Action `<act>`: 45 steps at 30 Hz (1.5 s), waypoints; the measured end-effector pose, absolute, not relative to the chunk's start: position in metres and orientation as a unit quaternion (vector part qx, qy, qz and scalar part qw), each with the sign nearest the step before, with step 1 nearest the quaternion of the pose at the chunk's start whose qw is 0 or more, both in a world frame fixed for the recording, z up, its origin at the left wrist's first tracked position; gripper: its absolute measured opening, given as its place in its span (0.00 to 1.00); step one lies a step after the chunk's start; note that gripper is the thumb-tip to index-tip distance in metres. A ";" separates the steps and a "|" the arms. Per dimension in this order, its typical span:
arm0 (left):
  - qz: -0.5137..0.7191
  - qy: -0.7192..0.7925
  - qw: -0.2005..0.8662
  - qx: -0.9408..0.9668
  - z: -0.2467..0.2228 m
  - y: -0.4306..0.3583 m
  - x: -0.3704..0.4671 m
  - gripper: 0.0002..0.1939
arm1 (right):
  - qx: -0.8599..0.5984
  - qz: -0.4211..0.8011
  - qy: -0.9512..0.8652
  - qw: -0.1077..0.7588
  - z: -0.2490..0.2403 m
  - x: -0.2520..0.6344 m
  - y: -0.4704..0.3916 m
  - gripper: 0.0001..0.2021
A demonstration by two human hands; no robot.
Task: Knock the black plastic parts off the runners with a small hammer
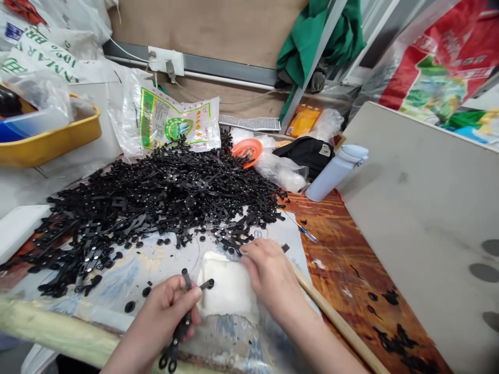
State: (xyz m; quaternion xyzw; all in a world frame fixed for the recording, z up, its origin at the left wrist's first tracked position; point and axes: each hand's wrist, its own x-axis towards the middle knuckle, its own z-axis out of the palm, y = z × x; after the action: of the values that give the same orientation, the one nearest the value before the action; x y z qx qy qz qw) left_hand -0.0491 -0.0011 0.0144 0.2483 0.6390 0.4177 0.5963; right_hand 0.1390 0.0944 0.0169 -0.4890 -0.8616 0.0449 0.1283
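Note:
My left hand (171,306), at the lower centre, is closed around several black jointed plastic parts (180,332). Their ends stick out above the thumb and below the palm. My right hand (268,270) reaches over the right side of a white pad (226,285), its fingertips at the front edge of a large pile of black parts (175,187). Its fingers are bent close together at small black pieces; whether they grip one is too small to tell. A few round black caps (130,306) lie left of the pad.
A wooden stick (339,327) lies right of my right hand. Behind are a light blue bottle (331,174), an orange dish (247,151) and a plastic bag (175,122). A pen (307,234) and black scraps (401,345) lie on the wooden table (331,249). A grey panel (424,208) stands right.

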 end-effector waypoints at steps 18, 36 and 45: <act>0.414 0.499 0.751 0.126 0.008 -0.005 -0.074 0.21 | -0.463 0.109 -0.870 0.131 0.015 0.114 0.085 0.06; 0.372 0.545 0.731 0.175 0.011 0.000 -0.058 0.21 | -0.470 0.186 -0.845 0.173 0.004 0.130 0.052 0.03; 0.240 0.625 0.640 0.377 0.004 0.002 -0.044 0.18 | -0.663 -0.023 -0.742 0.097 -0.016 0.216 0.082 0.18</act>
State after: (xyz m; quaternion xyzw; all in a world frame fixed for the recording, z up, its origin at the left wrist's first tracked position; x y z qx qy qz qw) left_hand -0.0435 0.0021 0.0044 0.3765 0.6248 0.2401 0.6405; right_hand 0.2162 0.0822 -0.0156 -0.6626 -0.7423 -0.0229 0.0975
